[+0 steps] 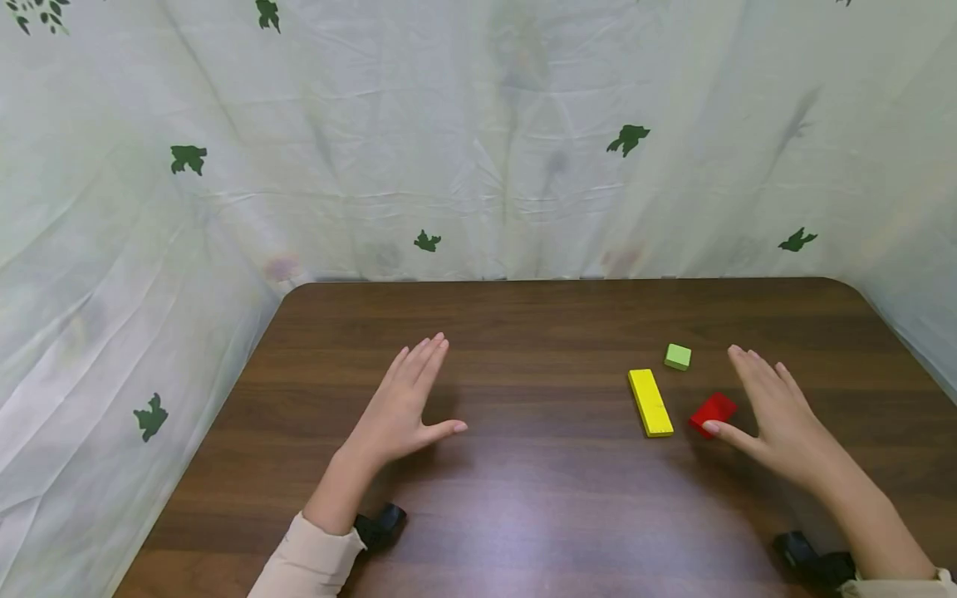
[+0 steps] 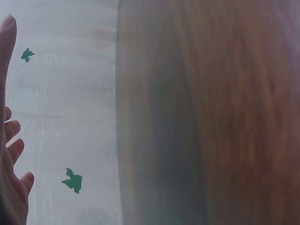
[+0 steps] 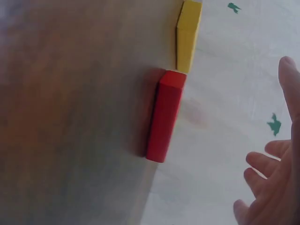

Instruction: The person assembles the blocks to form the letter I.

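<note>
My left hand (image 1: 399, 415) hovers over the left half of the table, fingers straight and thumb spread, holding nothing. On the right, my right hand (image 1: 781, 428) is likewise held up with extended fingers and nothing in its grasp. Nearest to it lies a red block (image 1: 715, 411), partly covered by the thumb in the head view; the right wrist view shows the red block (image 3: 165, 117) apart from that hand. Left of the red block lies a long yellow block (image 1: 650, 403). A small light green block (image 1: 678, 356) sits farther back, between the yellow block and my right fingertips.
The brown wooden table (image 1: 523, 349) has rounded far corners. Behind it and along its sides hangs a whitish curtain (image 1: 463, 124) with dark green leaf-like shapes. A black wrist device (image 1: 381, 526) is on the left wrist, and another black device (image 1: 813, 561) on the right.
</note>
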A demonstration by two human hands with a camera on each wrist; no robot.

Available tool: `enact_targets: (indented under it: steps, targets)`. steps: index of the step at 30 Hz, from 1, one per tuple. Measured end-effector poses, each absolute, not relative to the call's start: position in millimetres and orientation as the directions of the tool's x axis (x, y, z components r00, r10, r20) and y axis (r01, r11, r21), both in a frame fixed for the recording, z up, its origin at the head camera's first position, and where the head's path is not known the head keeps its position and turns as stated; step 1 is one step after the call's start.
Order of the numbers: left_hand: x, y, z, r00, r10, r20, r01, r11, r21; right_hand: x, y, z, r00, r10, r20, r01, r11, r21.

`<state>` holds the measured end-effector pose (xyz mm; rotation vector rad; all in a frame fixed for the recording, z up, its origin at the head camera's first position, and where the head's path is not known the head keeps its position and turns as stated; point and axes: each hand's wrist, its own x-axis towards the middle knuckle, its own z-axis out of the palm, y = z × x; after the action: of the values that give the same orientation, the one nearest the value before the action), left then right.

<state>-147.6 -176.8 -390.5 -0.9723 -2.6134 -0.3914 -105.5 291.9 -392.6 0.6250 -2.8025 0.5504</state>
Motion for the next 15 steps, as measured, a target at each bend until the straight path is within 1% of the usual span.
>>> enact_targets:
  steps: [4,11,15]
  targets:
    - [-147,-171,-392,-0.699,0.583,0.414,0.687,0.708,0.163,-103,293,-396,-0.885,-0.353,0.302,-0.447,0.824,-0.347]
    - [-145,-157,-394,-0.685,0.582,0.439,0.708,0.675,0.209,-97,292,-399,-0.922,-0.274,0.272,-0.378,0.785,-0.490]
    - [-145,-149,-395,-0.680,0.582,0.446,0.715,0.662,0.226,-95,292,-402,-0.931,-0.239,0.275,-0.353,0.780,-0.517]
